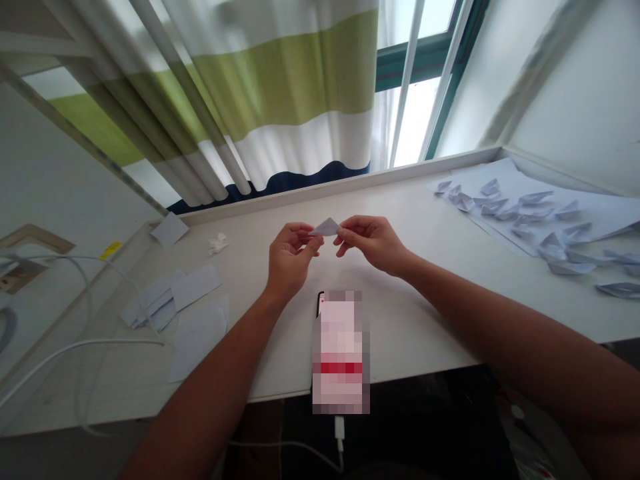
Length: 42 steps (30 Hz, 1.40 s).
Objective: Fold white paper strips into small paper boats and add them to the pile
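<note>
A small folded piece of white paper (pixel 327 227), triangular with its point upward, is held above the desk between my two hands. My left hand (pixel 291 259) pinches its left corner between thumb and fingers. The right corner is gripped by the thumb and index finger of my right hand (pixel 371 241), whose other fingers curl below. Fingertips cover both ends of the paper. Below the hands lies a phone (pixel 341 333), its screen blurred out and a white charging plug (pixel 340 427) at its lower end.
Several folded paper boats (pixel 515 212) rest at the right on large white sheets (pixel 495 175) and the desk (pixel 280 363). Loose paper pieces (pixel 197 288), a square sheet (pixel 170 230) and a crumpled scrap (pixel 217 244) lie left. White cables (pixel 85 347) cross the left side. A curtain (pixel 280 87) hangs behind.
</note>
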Tool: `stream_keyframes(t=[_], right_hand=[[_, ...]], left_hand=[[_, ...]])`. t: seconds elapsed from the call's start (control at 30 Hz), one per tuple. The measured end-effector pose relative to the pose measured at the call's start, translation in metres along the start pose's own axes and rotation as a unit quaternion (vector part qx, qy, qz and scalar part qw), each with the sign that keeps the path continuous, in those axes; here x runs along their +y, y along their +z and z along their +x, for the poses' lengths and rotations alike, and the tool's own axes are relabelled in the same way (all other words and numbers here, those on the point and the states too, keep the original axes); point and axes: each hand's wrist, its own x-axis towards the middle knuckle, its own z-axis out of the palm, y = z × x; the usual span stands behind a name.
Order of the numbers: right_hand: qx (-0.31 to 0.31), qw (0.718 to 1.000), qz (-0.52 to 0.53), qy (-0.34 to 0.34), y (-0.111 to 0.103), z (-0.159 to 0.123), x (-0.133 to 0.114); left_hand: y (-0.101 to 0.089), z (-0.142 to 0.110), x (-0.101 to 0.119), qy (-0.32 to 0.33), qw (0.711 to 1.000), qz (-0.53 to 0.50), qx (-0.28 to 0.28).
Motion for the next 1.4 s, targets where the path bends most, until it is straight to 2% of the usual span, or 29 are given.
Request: stream_keyframes(t=[0.17, 0.43, 0.9, 1.23, 1.4], right_hand=[[-0.008, 1.000, -0.012, 0.018, -0.001, -0.002, -0.003], [-0.001, 0.999, -0.028, 0.041, -0.005, -0.003, -0.004], [-0.011, 0.997, -0.028, 0.066, -0.007, -0.001, 0.001], [-0.023, 0.998, 0.016, 0.064, -0.004, -0.001, 0.004], [-0.008, 0.998, 0.030, 0.063, -0.005, 0.000, 0.004]], left_hand=[[-0.006, 0.002, 0.000, 0.016, 0.999, 0.034, -0.032], [-0.015, 0.004, -0.006, -0.028, 0.992, 0.074, -0.101], [-0.011, 0.005, -0.004, -0.094, 0.993, 0.006, -0.071], [-0.001, 0.003, -0.006, 0.028, 0.999, -0.007, 0.036], [-0.002, 0.003, -0.005, 0.026, 0.999, 0.017, 0.042]])
